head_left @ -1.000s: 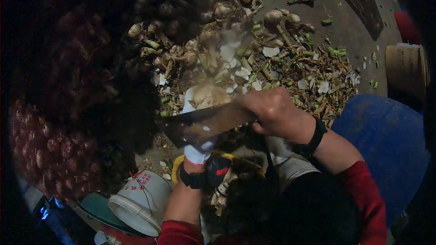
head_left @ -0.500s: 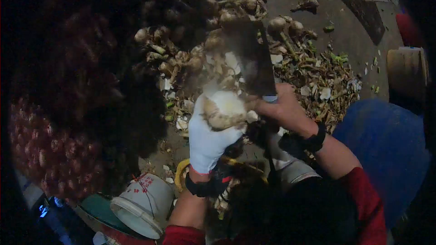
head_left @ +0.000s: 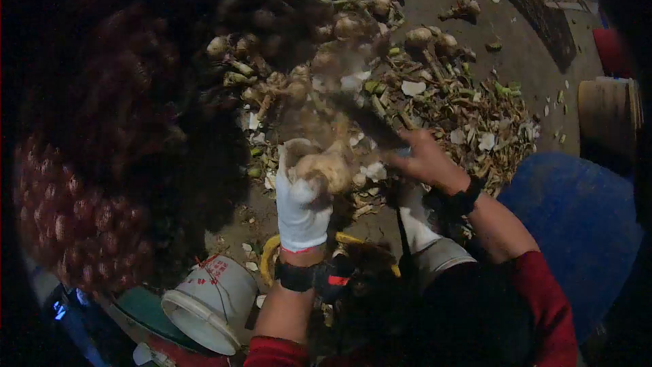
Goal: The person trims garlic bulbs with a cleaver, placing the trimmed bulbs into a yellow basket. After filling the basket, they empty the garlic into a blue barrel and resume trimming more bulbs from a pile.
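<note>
My left hand point(head_left: 302, 204), in a white glove, is closed around a garlic bulb point(head_left: 327, 168) whose stem points up and away. My bare right hand point(head_left: 429, 162) grips a wide dark blade point(head_left: 370, 122) by its handle. The blade is blurred and lies slantwise just beyond the bulb, to its upper right. Around both hands lie garlic bulbs with dry stems point(head_left: 275, 85). Cut stems and peelings point(head_left: 468, 129) form a heap to the right.
A white bucket point(head_left: 227, 295) lies tilted at the lower left, near a net sack of bulbs point(head_left: 75, 231). Something large and blue point(head_left: 574, 224) stands at the right, below a tan container point(head_left: 606, 112). A yellow rim point(head_left: 269, 258) shows near my left wrist.
The blade has swung down from upright to a slant. The bulb in my left hand now shows its stem rather than a pale face, and my left hand has turned.
</note>
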Available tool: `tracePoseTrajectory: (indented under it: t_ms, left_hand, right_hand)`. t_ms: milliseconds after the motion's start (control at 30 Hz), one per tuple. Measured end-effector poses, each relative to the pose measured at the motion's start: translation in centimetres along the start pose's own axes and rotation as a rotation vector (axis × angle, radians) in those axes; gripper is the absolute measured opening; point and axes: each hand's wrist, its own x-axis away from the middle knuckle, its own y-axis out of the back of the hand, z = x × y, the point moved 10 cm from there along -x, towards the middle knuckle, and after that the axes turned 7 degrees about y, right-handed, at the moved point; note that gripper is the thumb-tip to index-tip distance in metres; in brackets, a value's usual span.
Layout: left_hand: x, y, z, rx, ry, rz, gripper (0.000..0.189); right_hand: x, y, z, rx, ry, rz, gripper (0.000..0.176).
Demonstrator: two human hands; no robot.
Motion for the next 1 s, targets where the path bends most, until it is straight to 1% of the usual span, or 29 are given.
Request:
tracePoseTrajectory:
  t_ms: [33,67,100,133,167,233,267,300,333,367,400,433,467,500,533,567,600,633,700,767,800,833,867,900,933,967,1000]
  left_hand:
    - [0.3,0.6,-0.1,0.092,0.003,-0.012,0.053]
    - [0.4,1.1,-0.4,0.183,-0.002,-0.026,0.051]
    - [0.6,1.2,-0.6,0.178,-0.012,-0.028,0.051]
    - [1.4,1.8,-0.3,0.148,0.001,-0.073,0.052]
    - [2.3,2.3,0.0,0.115,0.017,-0.118,0.052]
    - [2.5,2.3,-0.4,0.061,0.004,-0.122,0.053]
    - [2.4,3.3,0.3,0.134,0.04,-0.157,0.053]
    - [2.3,3.5,0.6,0.208,0.078,-0.19,0.053]
    - [2.1,3.1,0.4,0.207,0.071,-0.188,0.053]
    - [2.0,2.1,0.6,0.261,0.079,-0.144,0.053]
    - [2.2,0.9,0.6,0.315,0.095,-0.102,0.054]
    - [2.8,0.2,0.4,0.313,0.108,-0.103,0.054]
    - [3.2,-0.6,-0.3,0.342,0.075,-0.087,0.055]
    - [3.0,-1.4,-1.3,0.372,0.036,-0.066,0.058]
    - [3.0,-3.8,-1.1,0.287,0.187,0.132,0.061]
    - [4.3,-1.8,-1.2,0.282,0.187,0.124,0.061]
    - [6.4,1.6,0.8,0.017,0.335,0.084,0.059]
    - [7.0,2.4,1.7,-0.249,0.477,0.045,0.057]
    - [8.2,-0.7,1.4,-1.205,0.556,0.353,0.05]
    - [10.3,-1.9,4.5,-1.634,0.643,0.725,0.046]
    - [10.5,-2.4,5.1,-1.707,0.427,0.896,0.044]
    - [7.8,-3.5,3.6,-1.756,0.353,0.784,0.043]
    - [4.0,-4.6,2.0,-1.799,0.281,0.674,0.042]
    - [-0.5,-4.4,-0.7,-1.922,0.136,0.3,0.041]
    - [-4.4,-4.7,-3.4,-1.858,-0.21,0.063,0.044]
    - [-8.1,-3.5,-4.0,-1.752,-0.123,-0.131,0.055]
    - [-11.7,-3.2,-3.3,-1.896,-0.101,-0.205,0.059]
  right_hand:
    - [0.6,-0.4,-0.8,0.004,0.017,0.004,0.02]
    - [1.3,-0.7,-0.8,-0.071,0.082,-0.017,0.02]
    - [1.6,-0.9,-0.5,-0.153,0.133,-0.044,0.02]
    - [1.4,0.1,0.0,-0.229,-0.119,-0.012,0.029]
    - [1.1,0.1,-0.9,-0.301,-0.286,-0.029,0.027]
    - [-0.9,1.8,2.2,-0.356,-0.14,-0.109,0.026]
    - [-1.3,1.5,2.9,-0.356,-0.131,-0.11,0.026]
    - [-1.6,1.5,4.5,-0.324,-0.025,-0.117,0.027]
    - [-1.8,1.6,5.8,-0.292,0.08,-0.124,0.028]
    - [-2.1,1.6,5.4,-0.293,0.082,-0.122,0.028]
    - [-2.1,-0.9,3.8,-0.229,-0.021,0.085,0.025]
    - [-1.0,-3.5,1.7,-0.165,-0.128,0.289,0.021]
    - [1.1,-7.1,-3.1,0.122,0.158,0.277,0.027]
    - [0.9,-6.7,-2.5,0.132,0.172,0.27,0.027]
    - [0.7,-4.6,-2.5,-0.059,0.012,0.133,0.029]
    - [1.1,-2.9,-2.7,-0.261,-0.157,-0.008,0.031]
    - [0.2,-1.5,-1.9,-0.3,-0.307,0.025,0.028]
    - [-0.8,-0.6,-1.8,-0.303,-0.303,0.015,0.028]
    - [-2.3,1.7,-0.3,-0.226,-0.124,-0.057,0.023]
    - [-2.4,2.8,-0.5,-0.234,-0.114,-0.1,0.02]
    - [-2.0,3.1,-1.8,-0.291,-0.189,-0.147,0.02]
    - [-1.5,3.2,-3.1,-0.352,-0.266,-0.194,0.02]
    - [-1.3,3.2,-3.4,-0.353,-0.268,-0.198,0.02]
    - [-0.7,3.1,-4.1,-0.381,-0.326,-0.193,0.021]
    - [-0.1,2.8,-4.7,-0.409,-0.385,-0.188,0.021]
    - [0.2,2.8,-4.9,-0.407,-0.385,-0.195,0.021]
    - [0.2,2.9,-5.0,-0.373,-0.366,-0.204,0.021]
